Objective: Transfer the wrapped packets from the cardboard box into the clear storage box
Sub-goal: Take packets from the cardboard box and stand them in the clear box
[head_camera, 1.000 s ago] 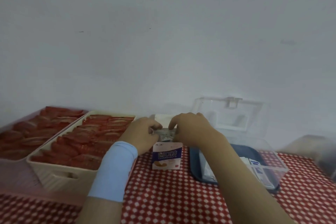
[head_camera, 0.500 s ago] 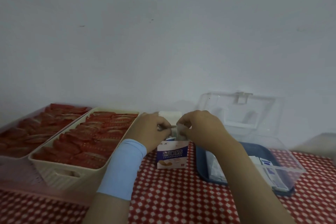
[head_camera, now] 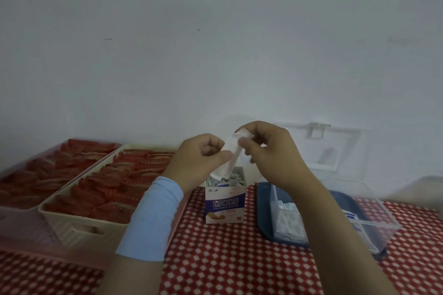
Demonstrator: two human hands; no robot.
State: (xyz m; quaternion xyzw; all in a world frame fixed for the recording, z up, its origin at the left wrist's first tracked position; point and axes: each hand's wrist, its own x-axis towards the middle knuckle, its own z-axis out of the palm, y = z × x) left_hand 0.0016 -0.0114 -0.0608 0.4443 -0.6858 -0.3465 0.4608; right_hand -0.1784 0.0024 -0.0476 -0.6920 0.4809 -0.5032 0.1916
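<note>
A small white and blue cardboard box [head_camera: 225,206] stands open on the red checked tablecloth, with several wrapped packets [head_camera: 233,176] showing at its top. Above it, my left hand [head_camera: 199,160] and my right hand [head_camera: 266,148] both pinch a white strip of wrapped packets [head_camera: 229,158] that hangs down toward the box mouth. The clear storage box [head_camera: 374,218] with a blue base stands to the right, lid up against the wall. Several packets [head_camera: 287,220] lie inside it, partly hidden by my right forearm.
A cream tray [head_camera: 91,225] and a pink tray [head_camera: 21,220], both filled with red wrapped items, stand at the left. A white wall closes the back. A blurred pale object [head_camera: 424,189] sits at the far right edge.
Both hands have risen from the mouth of the cardboard box, drawing the white strip of packets up out of it. The camera view has shifted a little.
</note>
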